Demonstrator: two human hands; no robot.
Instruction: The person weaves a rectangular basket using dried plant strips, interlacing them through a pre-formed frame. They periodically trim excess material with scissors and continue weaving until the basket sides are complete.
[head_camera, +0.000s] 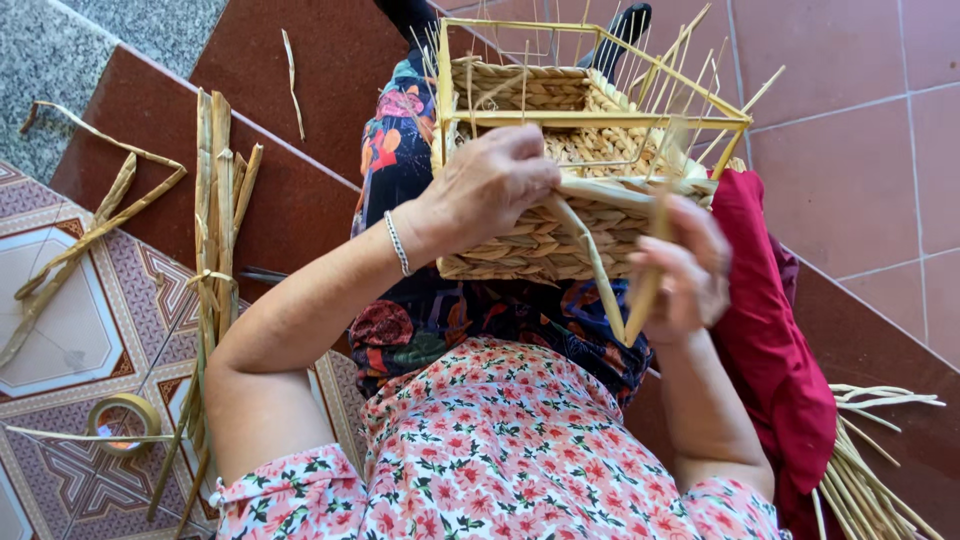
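A half-woven straw basket (520, 245) on a yellow wire frame (600, 118) rests on my lap. My left hand (487, 185) presses on the basket's near wall and pinches a flat straw strand (590, 255) at the weave. My right hand (685, 270) grips another pale strand (645, 285) that hangs down from the basket's right corner. Several thin upright stakes stick out above the rim.
A bundle of dried straw strips (215, 230) lies on the step to my left, with loose strips (80, 240) and a tape roll (122, 422) on the patterned tiles. A red cloth (765, 340) and more straw (865, 470) lie to my right.
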